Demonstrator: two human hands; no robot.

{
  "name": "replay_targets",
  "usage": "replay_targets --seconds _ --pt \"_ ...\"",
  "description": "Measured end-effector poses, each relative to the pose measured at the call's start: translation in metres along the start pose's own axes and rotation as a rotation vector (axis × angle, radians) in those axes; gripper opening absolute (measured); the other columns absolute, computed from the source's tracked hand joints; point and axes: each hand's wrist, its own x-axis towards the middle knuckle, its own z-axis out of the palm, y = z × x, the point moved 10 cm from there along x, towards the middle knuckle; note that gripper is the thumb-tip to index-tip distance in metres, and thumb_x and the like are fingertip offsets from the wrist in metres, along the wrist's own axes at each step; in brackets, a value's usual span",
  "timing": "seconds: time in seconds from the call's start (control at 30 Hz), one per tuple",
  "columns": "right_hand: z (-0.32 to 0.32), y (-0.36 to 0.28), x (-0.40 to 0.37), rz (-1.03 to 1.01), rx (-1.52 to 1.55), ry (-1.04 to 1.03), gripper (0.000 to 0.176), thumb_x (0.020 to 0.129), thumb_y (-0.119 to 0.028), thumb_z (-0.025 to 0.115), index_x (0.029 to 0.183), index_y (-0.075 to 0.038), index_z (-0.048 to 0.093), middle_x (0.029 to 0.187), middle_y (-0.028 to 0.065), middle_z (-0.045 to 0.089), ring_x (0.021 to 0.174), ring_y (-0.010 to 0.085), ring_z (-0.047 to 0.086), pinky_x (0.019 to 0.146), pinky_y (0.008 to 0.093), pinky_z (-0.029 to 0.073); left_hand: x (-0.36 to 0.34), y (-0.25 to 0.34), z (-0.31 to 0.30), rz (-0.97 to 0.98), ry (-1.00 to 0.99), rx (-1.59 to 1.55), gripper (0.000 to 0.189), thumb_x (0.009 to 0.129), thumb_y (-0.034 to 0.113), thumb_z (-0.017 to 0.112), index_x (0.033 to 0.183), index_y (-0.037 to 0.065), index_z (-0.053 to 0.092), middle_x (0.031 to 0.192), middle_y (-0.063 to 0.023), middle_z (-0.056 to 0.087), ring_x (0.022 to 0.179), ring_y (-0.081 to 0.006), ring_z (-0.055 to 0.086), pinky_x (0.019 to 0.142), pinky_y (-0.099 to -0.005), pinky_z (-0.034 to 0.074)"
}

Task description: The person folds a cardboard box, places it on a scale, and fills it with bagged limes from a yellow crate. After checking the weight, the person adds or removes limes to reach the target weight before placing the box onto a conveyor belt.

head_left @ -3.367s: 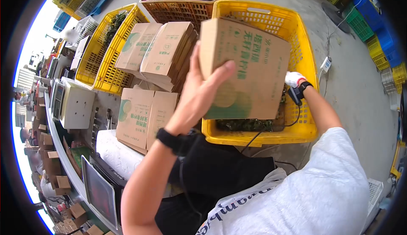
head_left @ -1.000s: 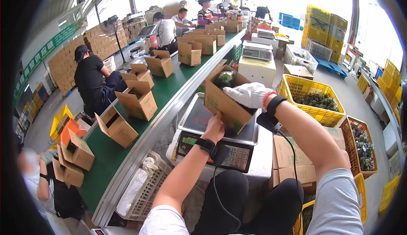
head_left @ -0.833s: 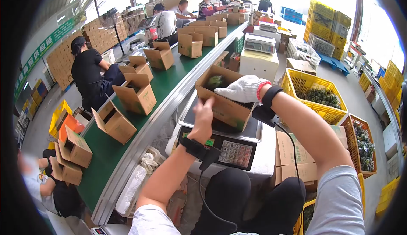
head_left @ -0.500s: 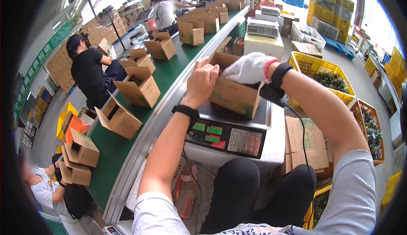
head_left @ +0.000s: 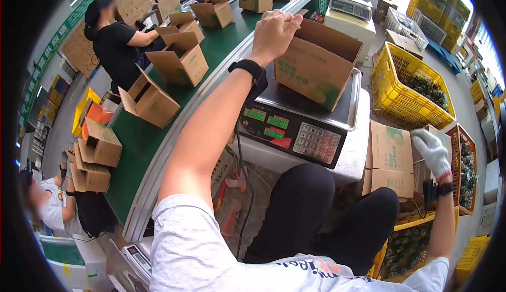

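Note:
An open cardboard box [head_left: 315,65] with green print stands on the metal tray of a digital scale [head_left: 291,132]; its inside bottom is hidden. My left hand [head_left: 274,36], bare with a black wristband, has its fingers closed over the box's upper left edge. Off to the right, my right hand [head_left: 433,151] wears a white glove with a red cuff. Its fingers stretch out beside the flat printed cartons [head_left: 390,157], and nothing shows in them.
A green conveyor belt [head_left: 134,147] carrying several open boxes runs along the left. Yellow crates [head_left: 414,94] of dark green produce and an orange basket [head_left: 454,139] stand at right. Co-workers [head_left: 113,44] sit beyond the belt. A black cable [head_left: 247,189] hangs below the scale.
My right hand has left the box's inside and moved down and right to beside the flat cartons. My left hand stays at the box's edge. The view has shifted downward.

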Motion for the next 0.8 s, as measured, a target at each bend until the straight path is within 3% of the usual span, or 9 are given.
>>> replay_targets --seconds 0.17,0.27,0.3,0.37,0.4,0.63,0.7,0.8 --pt "0.021 0.100 -0.085 0.270 0.004 -0.064 0.027 0.100 -0.022 0.060 0.114 -0.001 0.068 0.105 0.0097 0.072 0.098 0.0183 0.066 0.090 0.0309 0.050 0.007 0.006 -0.008 0.043 0.048 -0.045 0.048 0.101 0.047 0.054 0.083 0.010 0.078 0.098 -0.0149 0.070 0.105 -0.0337 0.061 0.095 -0.0450 0.046" --pt "0.035 0.136 -0.117 0.389 0.125 -0.088 0.025 0.100 -0.021 0.061 0.115 -0.001 0.068 0.106 0.0086 0.072 0.098 0.0168 0.065 0.090 0.0306 0.050 0.007 0.027 -0.036 0.197 0.308 -0.027 0.040 0.099 0.041 0.059 0.082 0.009 0.077 0.096 -0.0113 0.069 0.101 -0.0303 0.060 0.092 -0.0432 0.046" --pt "0.034 0.142 -0.124 0.412 0.093 -0.055 0.025 0.100 -0.020 0.061 0.115 -0.001 0.068 0.106 0.0082 0.071 0.098 0.0162 0.065 0.090 0.0303 0.050 0.004 0.029 -0.037 0.202 0.297 -0.030 0.040 0.099 0.041 0.059 0.082 0.009 0.077 0.096 -0.0113 0.069 0.101 -0.0303 0.060 0.092 -0.0432 0.046" --pt "0.036 0.152 -0.136 0.441 0.065 -0.018 0.024 0.100 -0.019 0.062 0.115 -0.001 0.068 0.105 0.0078 0.071 0.099 0.0157 0.065 0.090 0.0300 0.050 0.001 0.039 -0.053 0.077 0.251 -0.107 0.029 0.099 0.024 0.060 0.089 -0.003 0.068 0.090 -0.0151 0.066 0.091 -0.0318 0.064 0.082 -0.0392 0.048" --pt "0.038 0.153 -0.138 0.395 0.047 0.007 0.024 0.100 -0.019 0.062 0.114 0.000 0.068 0.105 0.0080 0.071 0.098 0.0158 0.065 0.090 0.0300 0.050 0.001 0.024 -0.049 0.189 0.331 -0.074 0.035 0.098 0.036 0.062 0.080 0.010 0.076 0.094 -0.0080 0.069 0.097 -0.0280 0.059 0.088 -0.0412 0.046" --pt "0.044 0.135 -0.116 0.316 0.048 0.036 0.024 0.099 -0.018 0.064 0.113 0.001 0.068 0.104 0.0091 0.072 0.096 0.0170 0.066 0.089 0.0302 0.051 -0.017 0.022 -0.072 0.128 0.267 -0.119 0.031 0.098 0.031 0.063 0.079 0.009 0.076 0.089 -0.0053 0.068 0.091 -0.0249 0.059 0.084 -0.0378 0.045" --pt "0.043 0.119 -0.105 0.252 0.026 0.023 0.024 0.099 -0.018 0.063 0.113 0.001 0.068 0.103 0.0095 0.072 0.095 0.0169 0.065 0.088 0.0303 0.051 -0.019 0.017 -0.080 0.109 0.271 -0.086 0.029 0.101 0.025 0.063 0.084 0.006 0.076 0.089 -0.0011 0.068 0.089 -0.0131 0.058 0.081 -0.0298 0.044" --pt "0.042 0.104 -0.095 0.255 0.013 0.021 0.023 0.099 -0.018 0.063 0.112 0.000 0.068 0.102 0.0097 0.072 0.094 0.0166 0.065 0.087 0.0304 0.052 -0.018 0.007 -0.083 0.056 0.253 -0.143 0.029 0.100 0.028 0.064 0.083 0.006 0.076 0.089 -0.0035 0.067 0.090 -0.0174 0.059 0.080 -0.0324 0.047"
